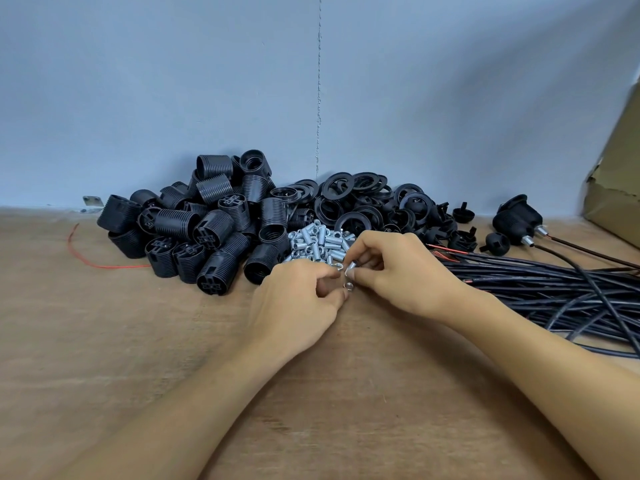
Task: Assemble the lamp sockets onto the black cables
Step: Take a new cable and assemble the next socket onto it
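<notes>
A heap of black ribbed lamp sockets (207, 223) lies at the back left of the wooden table (104, 341). Black rings (360, 199) are piled behind a small heap of silver threaded tubes (318, 242). A bundle of black cables (554, 289) stretches off to the right. My right hand (398, 271) pinches a silver threaded tube (352, 265) at the heap's near edge. My left hand (294, 303) is beside it, its curled fingertips pinching a small silver nut (348, 285).
Assembled sockets on cables (516, 220) and loose black caps (497, 242) lie at the back right. A cardboard box (616, 181) stands at the right edge. A thin red wire (86, 258) lies at the left. A blue wall rises behind everything.
</notes>
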Motion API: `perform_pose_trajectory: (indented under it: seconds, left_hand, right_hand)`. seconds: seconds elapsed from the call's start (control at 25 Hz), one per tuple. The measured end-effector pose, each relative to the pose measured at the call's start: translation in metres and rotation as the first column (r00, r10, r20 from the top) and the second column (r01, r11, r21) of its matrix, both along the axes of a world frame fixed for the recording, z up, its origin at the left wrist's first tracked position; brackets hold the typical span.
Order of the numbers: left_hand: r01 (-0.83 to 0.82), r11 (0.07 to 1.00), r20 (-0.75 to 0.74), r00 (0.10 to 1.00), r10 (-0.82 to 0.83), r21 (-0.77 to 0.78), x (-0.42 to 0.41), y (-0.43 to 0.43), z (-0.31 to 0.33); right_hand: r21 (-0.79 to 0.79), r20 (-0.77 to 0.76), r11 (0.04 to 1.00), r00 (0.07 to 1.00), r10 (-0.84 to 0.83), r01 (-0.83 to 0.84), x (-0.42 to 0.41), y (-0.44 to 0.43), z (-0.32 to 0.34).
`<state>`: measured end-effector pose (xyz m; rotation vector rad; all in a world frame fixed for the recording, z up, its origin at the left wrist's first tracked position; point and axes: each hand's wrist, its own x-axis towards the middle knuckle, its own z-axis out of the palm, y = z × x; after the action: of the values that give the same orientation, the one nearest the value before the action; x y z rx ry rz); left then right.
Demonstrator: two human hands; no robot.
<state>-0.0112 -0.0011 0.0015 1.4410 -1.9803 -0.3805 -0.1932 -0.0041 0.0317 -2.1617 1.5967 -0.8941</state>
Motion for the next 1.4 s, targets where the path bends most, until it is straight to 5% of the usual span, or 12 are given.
perform_pose_trajectory:
  seconds: [0.2, 0.36, 0.44, 0.56, 0.68, 0.88, 1.4]
  left_hand:
    - [0.048, 0.998, 0.146, 0.988, -0.041, -0.047, -0.01, 0.001, 0.005]
    - [0.053, 0.999, -0.061, 0.997, -0.053, -0.012, -0.011, 0.0, 0.002]
    - [0.014, 0.999, -0.235, 0.972, -0.026, -0.05, -0.01, 0.0, 0.002]
    - [-0.064, 0.997, -0.572, 0.82, 0.026, -0.047, -0.009, 0.0, 0.009]
    - [0.016, 0.996, -0.814, 0.577, 0.065, 0.091, -0.01, 0.002, 0.014]
    - [0.113, 0.965, -0.844, 0.515, 0.146, 0.236, -0.01, 0.003, 0.014]
    - [0.266, 0.936, -0.836, 0.546, 0.051, 0.231, 0.002, -0.004, 0.009]
  right_hand:
    - [0.009, 0.076, 0.998, 0.996, -0.055, 0.055, 0.001, -0.002, 0.001]
    - [0.007, 0.126, 0.995, 0.987, -0.097, 0.097, 0.003, -0.002, -0.001]
    - [0.038, 0.292, 0.994, 0.95, -0.109, 0.102, 0.003, -0.001, 0.002]
    - [0.145, 0.628, 0.989, 0.771, -0.105, 0.016, 0.004, 0.0, 0.007]
    - [0.196, 0.733, 0.969, 0.679, -0.042, -0.152, 0.011, 0.004, 0.004]
    - [0.146, 0.747, 0.978, 0.665, -0.009, -0.15, 0.013, 0.005, -0.002]
    - [0.137, 0.705, 0.97, 0.708, 0.046, -0.2, 0.009, 0.004, -0.003]
